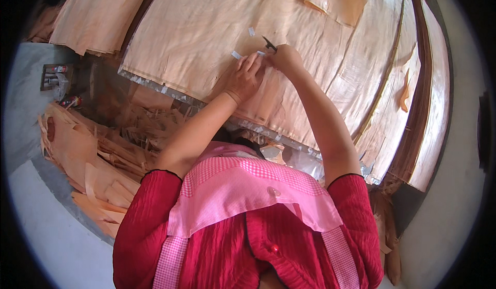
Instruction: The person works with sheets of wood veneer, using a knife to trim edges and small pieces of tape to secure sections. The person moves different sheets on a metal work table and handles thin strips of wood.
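Observation:
A broad sheet of pale wood veneer (196, 41) lies before me, with my two hands close together over its middle. My left hand (247, 78) rests on it palm down, fingers stretched out beside small white strips of tape (236, 55). One more white strip (261, 53) sits at its fingertips, between the hands. My right hand (287, 59) is closed around a small dark hand tool (269, 44), whose forked black end sticks out above the fist; its exact kind is unclear. Another bit of white tape (251, 32) is stuck farther up the sheet.
A loose veneer piece (338, 0) lies at the far side of the sheet. More veneer stacks stand at the left (103, 15) and right (436, 92). Veneer scraps (119, 154) heap on the floor at left, near a small crate (54, 77).

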Motion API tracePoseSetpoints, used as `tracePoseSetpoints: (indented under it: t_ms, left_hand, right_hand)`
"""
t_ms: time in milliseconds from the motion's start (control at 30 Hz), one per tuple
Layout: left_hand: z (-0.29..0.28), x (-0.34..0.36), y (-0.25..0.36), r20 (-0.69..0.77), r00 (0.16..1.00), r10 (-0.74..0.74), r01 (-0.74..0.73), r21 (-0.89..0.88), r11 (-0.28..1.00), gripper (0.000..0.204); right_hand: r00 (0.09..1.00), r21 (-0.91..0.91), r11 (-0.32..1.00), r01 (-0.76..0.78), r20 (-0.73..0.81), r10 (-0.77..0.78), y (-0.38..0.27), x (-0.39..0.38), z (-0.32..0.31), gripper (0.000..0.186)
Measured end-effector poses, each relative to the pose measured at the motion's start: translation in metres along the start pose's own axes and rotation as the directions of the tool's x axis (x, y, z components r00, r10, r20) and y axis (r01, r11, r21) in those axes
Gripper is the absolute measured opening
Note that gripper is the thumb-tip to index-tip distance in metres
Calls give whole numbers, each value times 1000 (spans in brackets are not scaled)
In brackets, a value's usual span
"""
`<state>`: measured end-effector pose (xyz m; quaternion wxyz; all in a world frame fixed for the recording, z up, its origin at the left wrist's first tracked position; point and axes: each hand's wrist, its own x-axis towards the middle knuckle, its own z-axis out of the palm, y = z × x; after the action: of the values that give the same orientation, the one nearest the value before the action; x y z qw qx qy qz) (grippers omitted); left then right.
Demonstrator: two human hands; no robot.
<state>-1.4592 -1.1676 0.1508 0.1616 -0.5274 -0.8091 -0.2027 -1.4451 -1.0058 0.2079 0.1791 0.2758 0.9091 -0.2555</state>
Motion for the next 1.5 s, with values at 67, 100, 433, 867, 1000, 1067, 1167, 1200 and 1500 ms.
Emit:
tracePoseSetpoints:
  t_ms: [67, 100, 433, 867, 1000, 1067, 1167, 1200, 1500]
  left_hand:
    - [1, 3, -2, 36, 999, -3, 3, -10, 1000, 29]
    - [2, 6, -1, 65, 998, -9, 11, -27, 1000, 32]
    - [-3, 32, 22, 267, 956, -121, 103, 80, 991, 36]
    - [-32, -29, 41, 84, 976, 203, -170, -298, 939, 31]
    - [-26, -44, 50, 124, 991, -46, 92, -394, 915, 38]
    - [-21, -48, 47, 151, 981, 121, -81, -250, 965, 39]
    - [-22, -50, 50, 194, 960, 203, -176, -146, 973, 39]
    - [-23, -50, 51, 205, 957, 203, -179, -130, 975, 39]
    - [-23, -35, 60, 324, 945, 49, 113, -461, 880, 41]
  right_hand:
    - [996, -86, 993, -77, -51, 73, -10, -8, -6, 45]
    - [994, -82, 991, -107, -37, 104, -9, -8, -9, 47]
    - [921, 220, 964, -151, -322, 218, 75, -84, 41, 15]
    - [962, 756, 640, -137, -53, 268, 72, -153, 67, 19]
    - [957, 661, 722, -204, -20, 289, 74, -134, 80, 26]
    - [956, 587, 779, -221, -29, 293, 74, -130, 83, 30]
    - [963, 405, 898, -170, -123, 238, 75, -126, 82, 27]
    - [964, 242, 964, -112, -210, 165, 77, -127, 78, 22]
    - [932, 667, 717, -203, -92, 350, 103, -137, 103, 16]
